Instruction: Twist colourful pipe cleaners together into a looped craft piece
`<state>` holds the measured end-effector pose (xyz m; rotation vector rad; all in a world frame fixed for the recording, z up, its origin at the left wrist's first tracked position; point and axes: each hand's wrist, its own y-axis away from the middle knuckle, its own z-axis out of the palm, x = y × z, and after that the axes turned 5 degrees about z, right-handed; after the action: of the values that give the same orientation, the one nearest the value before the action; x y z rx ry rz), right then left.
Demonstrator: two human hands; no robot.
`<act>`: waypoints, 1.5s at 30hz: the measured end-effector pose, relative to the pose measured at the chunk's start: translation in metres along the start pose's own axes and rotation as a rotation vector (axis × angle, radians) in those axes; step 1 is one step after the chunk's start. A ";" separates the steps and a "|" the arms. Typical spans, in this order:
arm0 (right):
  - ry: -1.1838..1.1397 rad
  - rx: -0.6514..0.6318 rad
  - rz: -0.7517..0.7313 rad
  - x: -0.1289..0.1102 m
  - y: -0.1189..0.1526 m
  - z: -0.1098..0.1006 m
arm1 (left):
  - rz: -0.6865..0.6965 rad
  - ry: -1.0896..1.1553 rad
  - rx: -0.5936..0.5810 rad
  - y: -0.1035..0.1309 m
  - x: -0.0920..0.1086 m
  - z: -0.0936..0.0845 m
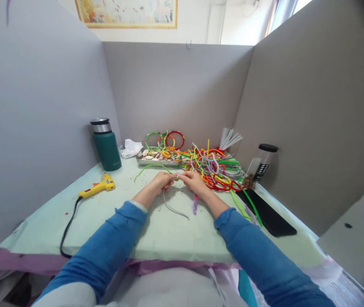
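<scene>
Over the middle of the table, my left hand (161,182) and my right hand (194,182) meet fingertip to fingertip. Both pinch a bright green pipe cleaner (151,166), whose loose end curves away to the left. A small pale bit shows between the fingertips, too small to name. Below my left hand a thin grey wire (173,209) hangs down and bends to the right; whether it joins the pipe cleaner is hidden by the fingers. A pink and purple pipe cleaner piece (195,204) lies by my right wrist.
Behind the hands stand a metal tray (159,162) of shells and a tangled heap of colourful pipe cleaners (214,164). A yellow glue gun (98,186) and green bottle (106,147) are left. A black phone-like slab (269,215) and clear bottle (264,162) are right. Grey panels enclose the table.
</scene>
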<state>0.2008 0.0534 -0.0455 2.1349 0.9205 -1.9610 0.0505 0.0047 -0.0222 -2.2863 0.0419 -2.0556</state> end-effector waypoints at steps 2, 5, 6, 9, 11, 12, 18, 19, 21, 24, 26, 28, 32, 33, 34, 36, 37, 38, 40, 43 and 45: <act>-0.005 0.000 0.002 -0.001 0.001 0.001 | 0.005 0.002 -0.004 -0.001 -0.001 0.000; 0.000 0.028 0.019 -0.002 0.000 0.001 | 0.019 -0.006 0.014 -0.004 -0.003 0.000; 0.002 0.046 0.028 -0.002 0.000 0.001 | 0.029 -0.014 0.022 -0.005 -0.004 0.000; 0.015 0.107 0.058 -0.001 -0.002 0.000 | 0.076 -0.059 0.051 -0.007 -0.007 0.000; 0.026 0.140 0.068 0.000 -0.002 -0.001 | 0.106 -0.096 0.060 -0.007 -0.008 0.000; 0.030 0.147 0.070 -0.001 -0.002 -0.001 | 0.121 -0.112 0.063 -0.006 -0.008 0.000; 0.017 0.132 0.052 -0.003 -0.002 0.000 | 0.158 -0.102 0.068 0.001 -0.003 0.005; 0.018 0.128 0.046 -0.003 -0.002 0.001 | 0.147 -0.087 0.062 0.001 -0.003 0.005; 0.021 0.118 0.037 -0.003 -0.001 0.001 | 0.114 -0.052 0.049 0.001 -0.002 0.005; 0.019 0.101 0.027 -0.004 0.000 0.003 | 0.052 0.011 0.031 0.000 -0.002 0.003; 0.011 0.087 0.021 -0.004 0.000 0.003 | 0.016 0.048 0.019 -0.001 -0.002 0.001; 0.002 0.078 0.016 -0.003 0.000 0.003 | -0.008 0.068 0.005 -0.003 -0.004 0.000; 0.020 0.098 0.030 -0.001 -0.001 0.002 | 0.034 -0.003 0.029 -0.007 -0.008 0.000; 0.027 0.113 0.038 -0.001 -0.001 0.001 | 0.062 -0.054 0.059 -0.008 -0.009 0.000; 0.030 0.131 0.047 0.000 -0.002 0.000 | 0.096 -0.115 0.093 -0.009 -0.011 0.000; 0.025 0.171 0.066 0.001 -0.004 -0.001 | 0.183 -0.254 0.158 -0.011 -0.013 0.000; 0.016 0.188 0.080 0.002 -0.004 -0.002 | 0.236 -0.324 0.182 -0.012 -0.014 0.000; 0.001 0.203 0.095 0.002 -0.005 -0.002 | 0.293 -0.391 0.197 -0.013 -0.015 0.000; -0.045 0.222 0.129 0.002 -0.006 -0.003 | 0.407 -0.518 0.219 -0.013 -0.015 0.000; -0.123 0.225 0.164 0.001 -0.006 -0.004 | 0.606 -0.690 0.229 -0.011 -0.014 0.001; -0.149 0.219 0.169 0.000 -0.005 -0.003 | 0.726 -0.778 0.239 -0.009 -0.012 0.002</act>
<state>0.2009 0.0592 -0.0434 2.0583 0.5045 -2.1834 0.0509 0.0143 -0.0341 -2.2659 0.4665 -0.7419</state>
